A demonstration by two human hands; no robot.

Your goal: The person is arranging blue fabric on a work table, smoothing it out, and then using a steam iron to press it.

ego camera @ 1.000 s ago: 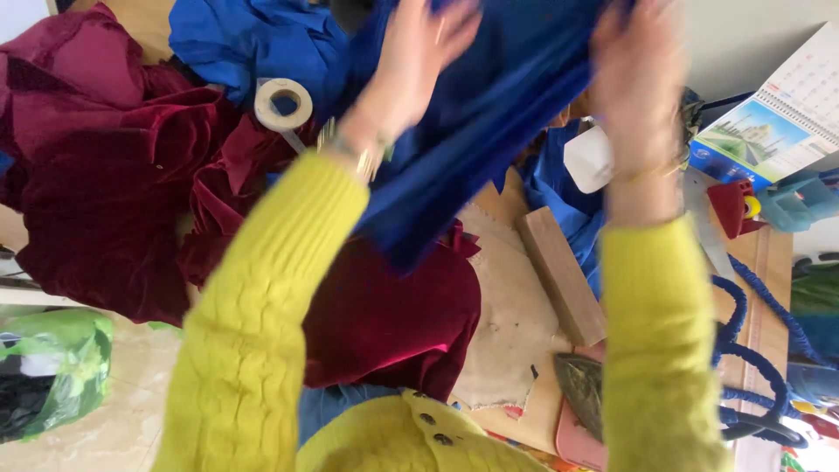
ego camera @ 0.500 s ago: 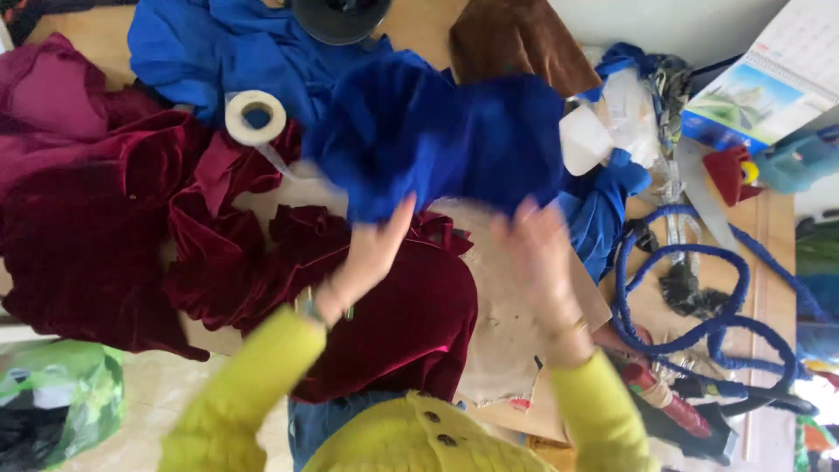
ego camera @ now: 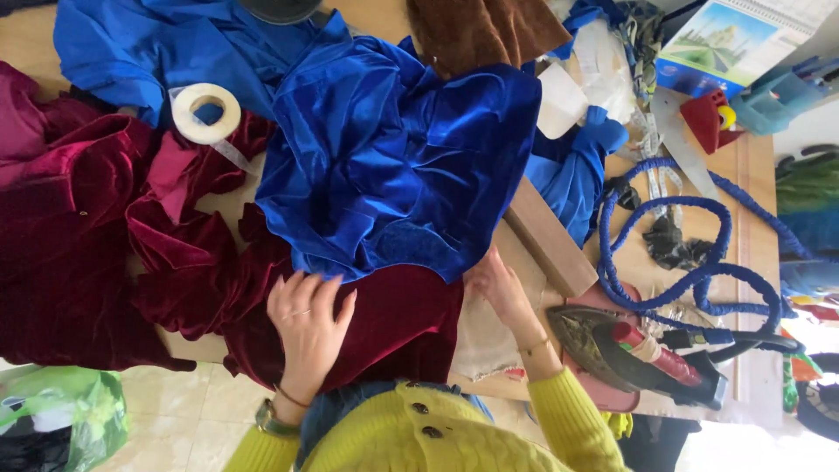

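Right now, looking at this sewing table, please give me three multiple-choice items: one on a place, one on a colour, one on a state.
1. Where does the roll of white tape lie?
A. on the dark red velvet
B. on the iron
C. on the floor

2. What colour is the crumpled velvet in the middle?
A. green
B. blue
C. yellow

3. How is the left hand?
A. closed in a fist
B. lifted in the air
C. flat, fingers spread, on the dark red velvet

Answers: 1 A, the roll rests on red cloth beside blue fabric; 2 B, it shines deep blue; 3 C, the palm presses the cloth.
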